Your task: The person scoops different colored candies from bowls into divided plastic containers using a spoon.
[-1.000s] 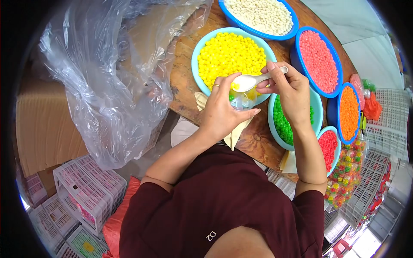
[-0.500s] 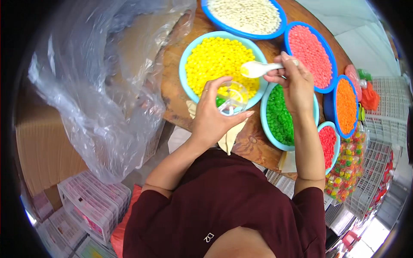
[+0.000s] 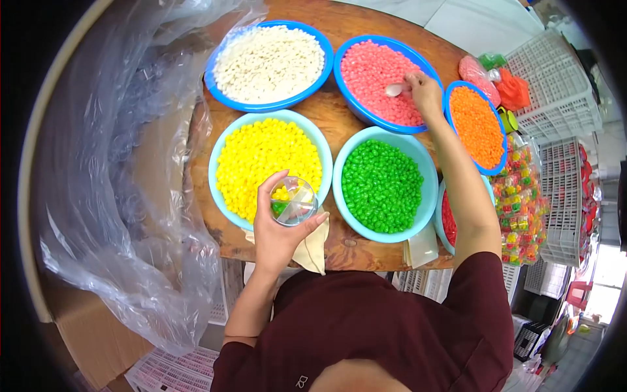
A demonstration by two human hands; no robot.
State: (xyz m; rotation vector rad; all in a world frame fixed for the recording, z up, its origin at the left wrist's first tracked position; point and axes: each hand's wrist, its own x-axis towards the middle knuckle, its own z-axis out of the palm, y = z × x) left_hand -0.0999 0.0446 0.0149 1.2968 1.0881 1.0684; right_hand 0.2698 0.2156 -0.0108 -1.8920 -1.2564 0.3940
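My left hand (image 3: 277,228) is wrapped round a clear divided cup (image 3: 295,204) over the near edge of the yellow candy basin (image 3: 261,163). Yellow and green pieces show in two of the cup's sections. My right hand (image 3: 423,91) grips a white spoon (image 3: 394,89), its bowl down at the pink candies (image 3: 375,75) in a blue basin. Between my arms stands a light-blue basin of green candies (image 3: 382,186).
White pieces (image 3: 269,64) fill a blue basin at the back left. Orange candies (image 3: 477,127) and red candies (image 3: 449,219) are at the right, beside packed bags (image 3: 519,209). Clear plastic sheeting (image 3: 130,215) hangs at the left; white crates (image 3: 555,85) stand far right.
The view has turned, shifting the basins left. My right hand has moved with the spoon from beside the yellow basin to the pink candies. My left hand still holds the cup.
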